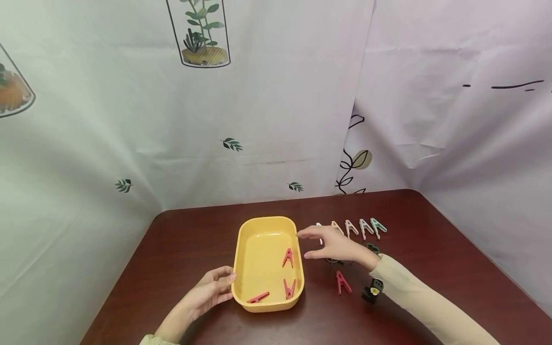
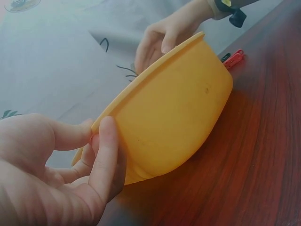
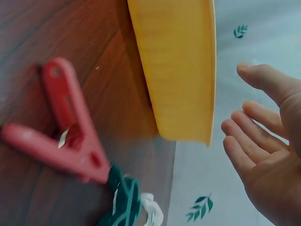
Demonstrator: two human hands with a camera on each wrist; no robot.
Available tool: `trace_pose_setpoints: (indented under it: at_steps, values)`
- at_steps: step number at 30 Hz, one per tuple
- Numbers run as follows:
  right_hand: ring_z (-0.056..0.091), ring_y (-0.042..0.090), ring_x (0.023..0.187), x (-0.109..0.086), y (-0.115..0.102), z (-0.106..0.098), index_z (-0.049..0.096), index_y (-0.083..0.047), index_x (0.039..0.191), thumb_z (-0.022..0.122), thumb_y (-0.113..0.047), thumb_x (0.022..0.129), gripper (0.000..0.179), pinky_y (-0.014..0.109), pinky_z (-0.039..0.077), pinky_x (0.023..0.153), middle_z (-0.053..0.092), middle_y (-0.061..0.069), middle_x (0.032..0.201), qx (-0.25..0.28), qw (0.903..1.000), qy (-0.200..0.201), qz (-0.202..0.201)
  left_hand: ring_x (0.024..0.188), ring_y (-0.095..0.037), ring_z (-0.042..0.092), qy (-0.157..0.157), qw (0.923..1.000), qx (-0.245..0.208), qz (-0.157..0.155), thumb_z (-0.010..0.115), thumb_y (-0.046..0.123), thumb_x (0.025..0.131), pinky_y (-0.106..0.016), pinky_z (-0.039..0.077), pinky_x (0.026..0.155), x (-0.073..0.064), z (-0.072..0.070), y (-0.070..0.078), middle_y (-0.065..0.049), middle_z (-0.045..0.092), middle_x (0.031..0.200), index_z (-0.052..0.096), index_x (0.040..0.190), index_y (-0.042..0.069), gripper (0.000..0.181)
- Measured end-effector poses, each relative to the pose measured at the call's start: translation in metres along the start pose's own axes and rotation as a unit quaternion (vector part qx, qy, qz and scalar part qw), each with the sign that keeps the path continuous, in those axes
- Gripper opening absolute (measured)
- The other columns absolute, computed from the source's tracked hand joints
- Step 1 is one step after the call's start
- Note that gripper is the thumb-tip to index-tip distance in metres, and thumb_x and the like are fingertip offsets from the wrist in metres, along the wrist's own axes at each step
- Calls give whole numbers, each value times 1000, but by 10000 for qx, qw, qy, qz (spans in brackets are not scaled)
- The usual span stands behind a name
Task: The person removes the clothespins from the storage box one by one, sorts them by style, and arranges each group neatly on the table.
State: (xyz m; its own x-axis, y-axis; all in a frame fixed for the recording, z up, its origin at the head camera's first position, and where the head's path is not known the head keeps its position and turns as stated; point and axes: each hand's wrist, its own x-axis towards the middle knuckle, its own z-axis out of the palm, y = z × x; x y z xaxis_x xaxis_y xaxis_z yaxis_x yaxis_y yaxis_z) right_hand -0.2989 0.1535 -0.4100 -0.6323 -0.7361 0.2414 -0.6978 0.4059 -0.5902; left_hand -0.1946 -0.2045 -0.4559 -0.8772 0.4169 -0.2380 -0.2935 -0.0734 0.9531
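Observation:
A yellow plastic basin (image 1: 260, 261) sits on the table, with three red clothespins (image 1: 289, 290) lying inside along its right side and near end. My left hand (image 1: 211, 290) pinches the basin's left rim between thumb and fingers; the left wrist view shows a finger flat on the outer wall (image 2: 164, 117). Just beside the right rim, my right hand (image 1: 334, 243) hovers with fingers spread and holds nothing. Below its wrist, another red clothespin (image 1: 342, 282) lies on the table, large in the right wrist view. Dark green clothespins (image 3: 123, 197) are partly hidden by the right forearm.
Behind the right hand runs a row of pale clothespins, among them a pink one (image 1: 351, 228) and a mint green one (image 1: 377, 226). The dark red wooden table (image 1: 189, 239) ends at a printed white cloth backdrop (image 1: 267, 158).

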Motion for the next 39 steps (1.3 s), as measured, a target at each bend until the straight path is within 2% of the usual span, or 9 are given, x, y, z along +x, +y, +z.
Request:
trace_pose_setpoints:
  at_steps: [4,10,18,24,34,39]
  values:
    - [61,25,116,15,-3,6,60,-5,128,80,-28,79,57,43,50,98,64,8,127,-275,9993,-190,-172,82,-5,61,-24,10000,5,43,52,16,100,-18,55,74,-1,0,-1,4,58,93,48,108,8,12]
    - [55,22,124,35,-10,9,60,-12,130,85,-30,73,64,43,46,105,61,4,131,-371,9969,-700,38,81,-5,61,15,10000,-11,-1,53,17,99,-18,55,73,0,0,-1,4,59,93,48,108,9,12]
    - [55,22,125,56,-12,15,61,-11,128,87,-30,70,67,39,45,106,61,7,132,-728,9890,-1283,86,81,-4,61,-63,9999,-37,95,52,15,100,-18,55,73,-1,-1,-3,4,58,92,48,107,10,10]
    - [53,21,125,64,-16,19,61,-10,128,87,-31,69,67,39,42,108,61,5,131,-1121,9800,-1642,78,82,-4,61,-119,9999,-11,95,52,15,100,-18,55,74,1,-3,-2,5,59,92,49,107,10,9]
    - [55,19,124,67,-19,20,63,-10,126,87,-28,71,62,36,44,106,63,3,129,-1168,9760,-1836,-55,85,-5,62,-40,10000,44,37,54,18,99,-20,55,76,4,-6,-3,3,62,96,49,109,9,14]
    - [57,14,120,72,-19,22,64,-11,124,87,-23,71,59,30,45,104,65,0,126,-1129,9694,-2172,-160,84,-5,62,-1,10000,45,1,55,18,98,-19,55,75,4,-4,-3,4,61,94,50,109,9,15]
